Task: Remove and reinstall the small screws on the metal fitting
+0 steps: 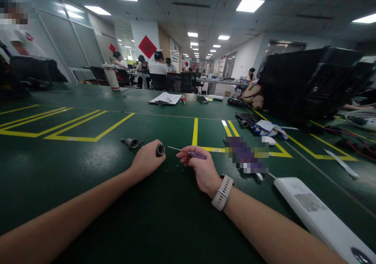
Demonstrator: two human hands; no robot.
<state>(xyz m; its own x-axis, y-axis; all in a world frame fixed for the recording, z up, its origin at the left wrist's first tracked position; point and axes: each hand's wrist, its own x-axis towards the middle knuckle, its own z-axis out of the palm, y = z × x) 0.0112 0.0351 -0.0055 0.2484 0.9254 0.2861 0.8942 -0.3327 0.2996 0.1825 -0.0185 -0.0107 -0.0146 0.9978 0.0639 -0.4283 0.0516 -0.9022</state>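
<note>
My left hand is closed round a dark, hollow cylindrical part, its round opening turned toward my right. In my right hand, which wears a pale watch strap at the wrist, is a small screwdriver with a purple see-through handle. Its thin metal shaft points left, a short gap from the cylindrical part. Several tiny dark rings or nuts lie on the green table between and below my hands. A grey metal fitting rests just beyond my left hand.
A white power bank lies at the right, cabled to a blurred-out device. Farther off are gloves, a large black case, papers, a phone and a cup. Other people sit at tables behind.
</note>
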